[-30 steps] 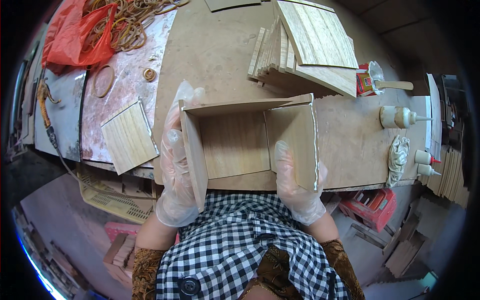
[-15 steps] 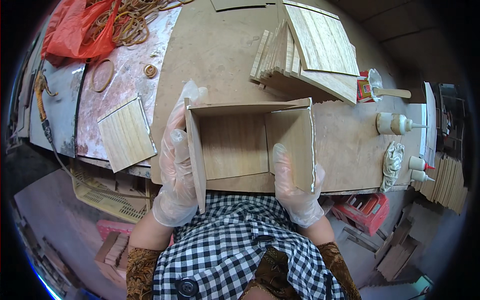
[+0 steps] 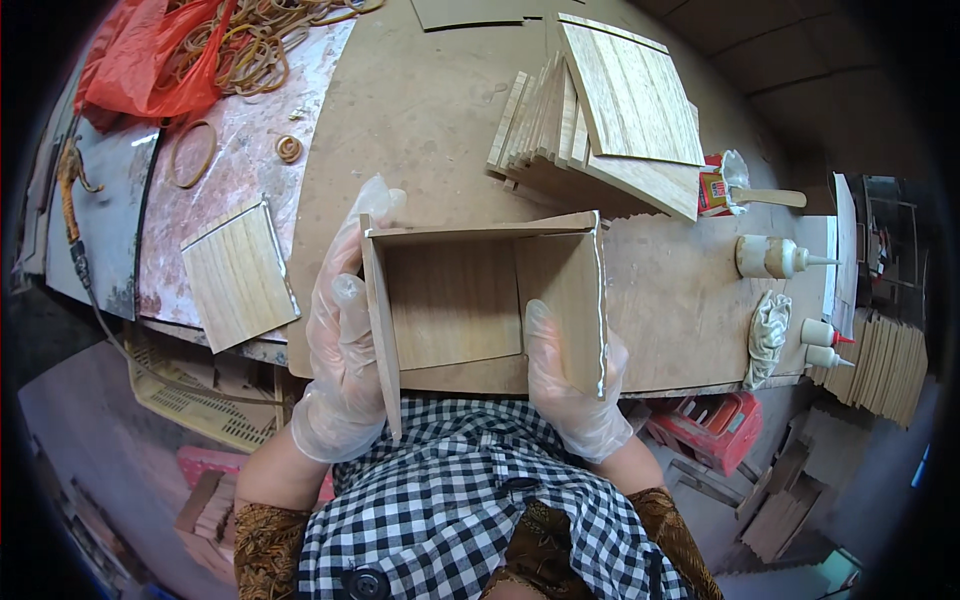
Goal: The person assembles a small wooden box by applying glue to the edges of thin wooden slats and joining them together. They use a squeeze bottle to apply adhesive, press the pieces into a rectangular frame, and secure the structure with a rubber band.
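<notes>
A partly assembled wooden box (image 3: 455,300) is held up in front of me at the table's near edge. Its side facing me is open, showing thin panels joined inside. White glue runs in a bead along the edge of the right-hand panel (image 3: 575,290). My left hand (image 3: 335,350), in a clear plastic glove, is closed round the left panel (image 3: 380,335) from outside. My gloved right hand (image 3: 585,395) grips the right panel, thumb inside the box and fingers behind. A loose square board (image 3: 240,280) with glue along its edges lies to the left.
Stacked wooden boards (image 3: 630,100) stand at the far right. Nearby are an open tub with a spatula (image 3: 765,197), a glue bottle (image 3: 770,257), a crumpled cloth (image 3: 767,340) and small bottles (image 3: 820,345). Rubber bands (image 3: 255,60) and a red bag (image 3: 150,70) lie far left.
The whole view has shifted slightly, with the table's things appearing a little further left and lower. Both hands keep the same hold on the box.
</notes>
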A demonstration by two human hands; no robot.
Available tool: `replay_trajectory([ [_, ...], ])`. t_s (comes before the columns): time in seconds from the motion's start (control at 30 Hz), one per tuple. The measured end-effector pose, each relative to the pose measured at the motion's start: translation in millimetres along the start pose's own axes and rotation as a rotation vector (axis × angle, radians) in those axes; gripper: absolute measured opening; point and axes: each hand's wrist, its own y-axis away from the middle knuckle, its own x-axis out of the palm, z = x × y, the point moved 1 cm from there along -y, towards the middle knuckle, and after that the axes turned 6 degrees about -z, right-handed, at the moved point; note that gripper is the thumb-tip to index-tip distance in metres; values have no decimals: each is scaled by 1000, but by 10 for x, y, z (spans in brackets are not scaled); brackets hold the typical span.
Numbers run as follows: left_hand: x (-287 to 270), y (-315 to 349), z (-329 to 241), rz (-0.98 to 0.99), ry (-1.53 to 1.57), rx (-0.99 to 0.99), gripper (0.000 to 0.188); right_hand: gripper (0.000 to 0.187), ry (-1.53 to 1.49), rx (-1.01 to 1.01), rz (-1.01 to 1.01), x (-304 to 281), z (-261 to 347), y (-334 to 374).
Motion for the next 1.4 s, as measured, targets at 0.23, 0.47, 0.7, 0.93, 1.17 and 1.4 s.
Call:
replay_trajectory([
  [0.23, -35, -35, -3, 21, -152, 56, 58, 22, 36, -34, 16, 5, 14, -32],
  [0.47, -11, -77, -7, 40, -150, 142, 59, 36, 50, -73, 30, 19, 6, -26],
  [0.7, 50, -60, -27, 3, -62, 91, 61, 40, 63, -128, 29, 46, -11, -32],
  [0.93, -23, -2, 102, -23, -205, 224, 57, 29, 105, -170, 2, 75, -42, -9],
  [1.17, 51, -20, 28, -29, -18, 239, 50, 34, -96, 98, 81, -5, -31, 43],
  [1.4, -15, -30, 170, -116, 267, 92, 45, 88, -338, 283, 305, -404, 67, 3],
])
